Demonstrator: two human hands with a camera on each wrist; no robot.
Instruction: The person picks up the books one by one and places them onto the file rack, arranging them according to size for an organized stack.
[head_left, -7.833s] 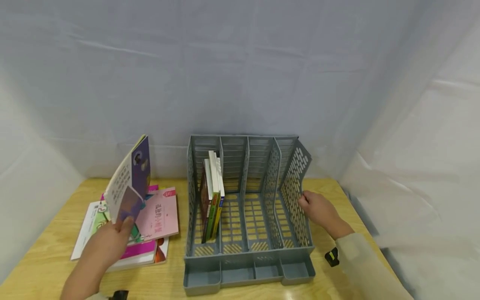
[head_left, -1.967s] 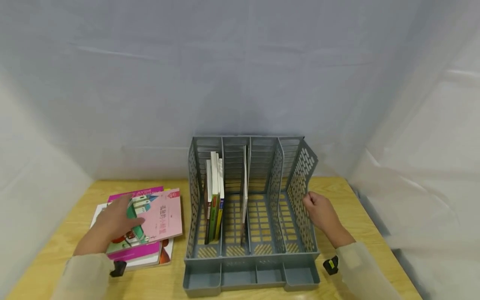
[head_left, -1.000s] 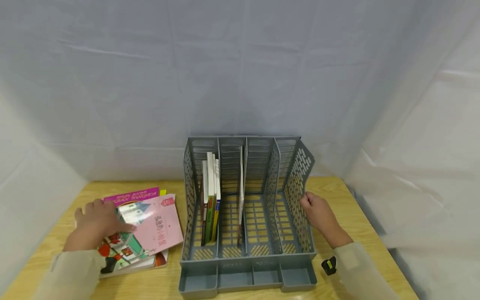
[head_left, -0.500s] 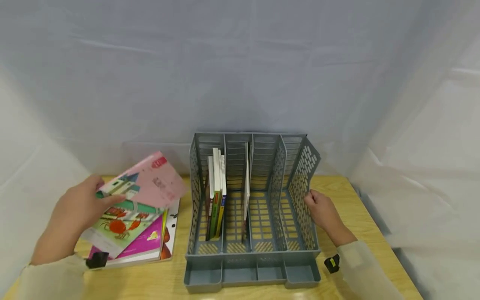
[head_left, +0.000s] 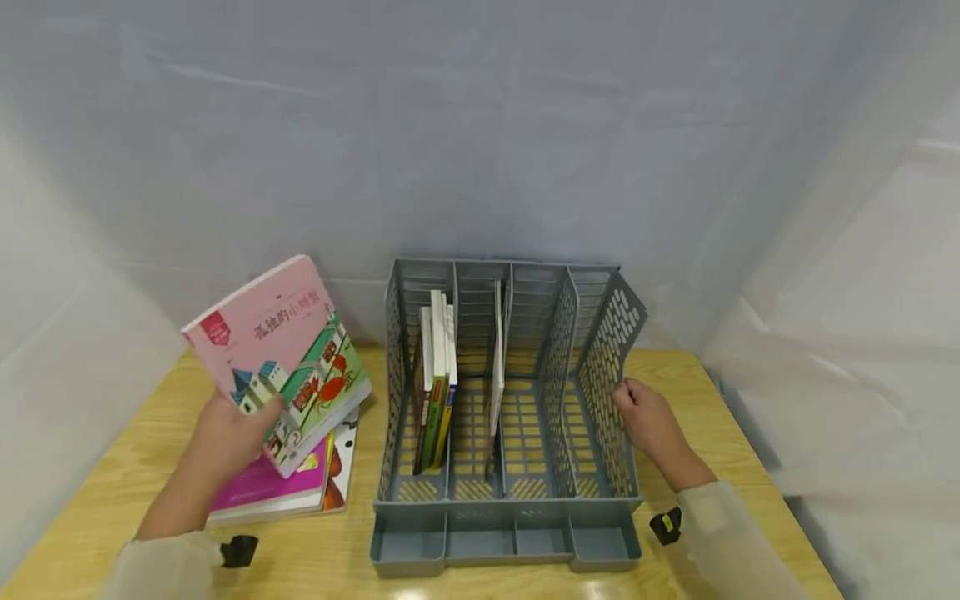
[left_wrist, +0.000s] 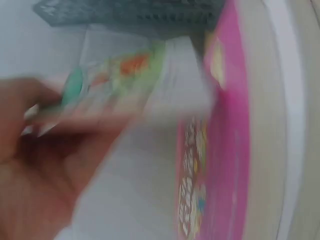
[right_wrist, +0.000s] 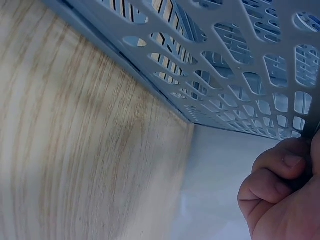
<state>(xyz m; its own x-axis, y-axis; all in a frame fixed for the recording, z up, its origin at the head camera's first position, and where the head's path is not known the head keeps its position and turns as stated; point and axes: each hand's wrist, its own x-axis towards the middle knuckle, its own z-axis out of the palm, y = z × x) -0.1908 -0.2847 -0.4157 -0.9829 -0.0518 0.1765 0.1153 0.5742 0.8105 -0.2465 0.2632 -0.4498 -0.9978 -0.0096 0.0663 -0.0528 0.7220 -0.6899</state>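
My left hand [head_left: 232,437] grips a pink picture book [head_left: 281,333] by its edge, thumb across the cover. The book is raised and tilted above a stack topped by a magenta book [head_left: 273,487]. In the blurred left wrist view the held book [left_wrist: 135,80] shows its lower edge beside that stack. My right hand [head_left: 654,425] grips the right side panel of a grey desktop file rack [head_left: 525,500], fingers curled round its edge, as the right wrist view also shows. Several upright books [head_left: 435,383] stand in the rack's leftmost slot, and a thin book [head_left: 497,375] in the second.
Along the rack's front run small open trays [head_left: 408,542]. A white book with a picture cover [head_left: 343,467] pokes out under the magenta one. The wooden table [head_left: 105,517] ends at the back against a pale sheet [head_left: 480,125].
The pink book has been lifted off the stack by my left hand and turned, exposing the magenta book. Earlier, a purple book was in that hand; a thin book then appeared in the second slot.
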